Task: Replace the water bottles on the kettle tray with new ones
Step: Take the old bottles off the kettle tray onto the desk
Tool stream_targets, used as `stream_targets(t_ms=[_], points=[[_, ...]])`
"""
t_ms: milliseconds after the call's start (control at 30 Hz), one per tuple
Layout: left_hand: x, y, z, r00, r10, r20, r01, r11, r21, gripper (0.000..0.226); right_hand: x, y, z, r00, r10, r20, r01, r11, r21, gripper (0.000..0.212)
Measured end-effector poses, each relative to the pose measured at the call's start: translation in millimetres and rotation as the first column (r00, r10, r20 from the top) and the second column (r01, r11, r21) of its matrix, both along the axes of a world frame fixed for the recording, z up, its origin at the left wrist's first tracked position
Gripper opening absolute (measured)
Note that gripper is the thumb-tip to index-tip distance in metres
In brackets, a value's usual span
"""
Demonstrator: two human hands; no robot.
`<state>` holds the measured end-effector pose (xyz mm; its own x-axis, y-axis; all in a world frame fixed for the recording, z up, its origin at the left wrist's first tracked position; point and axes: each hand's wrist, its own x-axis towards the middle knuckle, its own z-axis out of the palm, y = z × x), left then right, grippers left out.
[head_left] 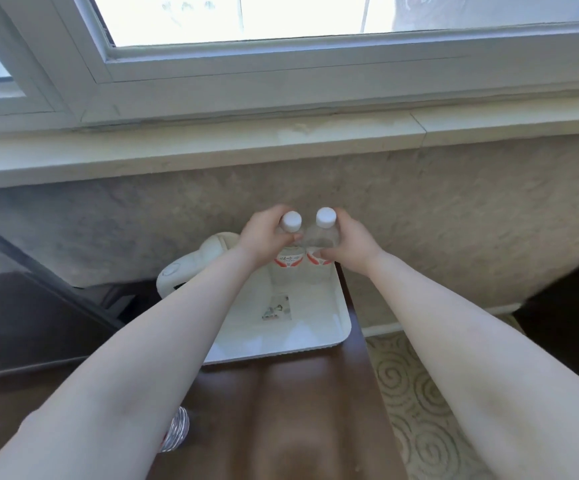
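L hand [263, 239] gripping left bottle [290, 237] at neck, R hand [348, 242] same on right bottle [322, 237]. Both upright, side by side at far end of white tray [336, 336], white caps, red/white labels. Kettle [191, 268] just left, partly behind L arm. Small packet [277, 308] mid-tray. 3rd bottle [176, 433] near edge of dark table [281, 410], mostly hidden.

Two bottles [301, 252] stood side by side between the hands at the tray's [336, 336] far end, the kettle [191, 268] left of the left hand [263, 239].
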<state>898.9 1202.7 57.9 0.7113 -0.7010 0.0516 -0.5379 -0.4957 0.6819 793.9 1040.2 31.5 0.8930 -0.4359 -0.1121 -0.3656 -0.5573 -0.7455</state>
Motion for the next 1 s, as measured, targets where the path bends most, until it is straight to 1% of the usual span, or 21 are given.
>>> stream_targets(t_ms=[67, 167, 267, 333, 400, 500, 633, 733, 800, 867, 933, 1000], points=[[-11.5, 4.2, 12.0, 1.0, 0.005, 0.02, -0.004, 1.0, -0.028, 0.036, -9.9, 0.1, 14.6, 0.997, -0.001, 0.08, 0.003, 1.0, -0.024, 0.066], [-29.9, 14.7, 34.6, 1.0, 0.013, 0.022, -0.011, 0.998, -0.069, 0.038, -27.7, 2.1, 39.1, 0.987, 0.038, 0.156, -0.034, 0.999, -0.027, 0.067], [-53.3, 28.4, 55.5, 1.0, 0.002, 0.001, -0.001, 0.997, -0.077, 0.039, -48.3, 8.0, 53.5, 0.978, 0.054, 0.199, -0.053, 0.999, -0.012, 0.066], [-69.9, 37.8, 63.1, 1.0, -0.004, -0.002, 0.004, 0.998, -0.07, 0.038, -62.3, 13.4, 57.1, 0.976, 0.062, 0.211, -0.064, 0.998, 0.007, 0.061], [-85.7, 47.6, 64.8, 1.0, 0.007, -0.008, -0.008, 0.998, -0.059, 0.038, -75.2, 20.8, 56.9, 0.975, 0.079, 0.208, -0.083, 0.996, 0.012, 0.057], [-107.6, 63.3, 60.7, 1.0, 0.016, -0.004, -0.016, 1.0, -0.024, 0.037, -92.9, 35.3, 50.2, 0.975, 0.12, 0.186, -0.123, 0.992, 0.005, 0.058], [-133.6, 86.2, 48.2, 0.998, 0.026, -0.059, -0.027, 1.0, -0.014, 0.035, -113.2, 56.5, 37.1, 0.977, 0.157, 0.144, -0.159, 0.987, 0.007, 0.057], [-149.3, 103.1, 35.4, 0.998, 0.032, -0.059, -0.032, 0.999, -0.001, 0.034, -126.1, 72.6, 23.8, 0.975, 0.176, 0.133, -0.179, 0.984, 0.01, 0.059], [-157.9, 115.8, 25.2, 0.997, 0.058, -0.048, -0.057, 0.998, 0.015, 0.037, -134.3, 83.9, 15.3, 0.974, 0.191, 0.122, -0.193, 0.981, 0.004, 0.064], [-166.7, 129.1, 14.5, 0.996, 0.079, -0.031, -0.078, 0.996, 0.03, 0.039, -142.2, 95.1, 7.8, 0.972, 0.208, 0.107, -0.21, 0.978, 0.006, 0.061], [-176.5, 141.5, 4.6, 0.997, 0.079, -0.025, -0.078, 0.997, 0.015, 0.039, -150.4, 106.8, 1.3, 0.97, 0.221, 0.097, -0.223, 0.975, 0.008, 0.057], [-184.8, 152.9, -5.1, 0.997, 0.07, -0.042, -0.07, 0.997, -0.008, 0.036, -158.3, 118.4, -6.4, 0.972, 0.22, 0.081, -0.222, 0.975, 0.017, 0.06]])
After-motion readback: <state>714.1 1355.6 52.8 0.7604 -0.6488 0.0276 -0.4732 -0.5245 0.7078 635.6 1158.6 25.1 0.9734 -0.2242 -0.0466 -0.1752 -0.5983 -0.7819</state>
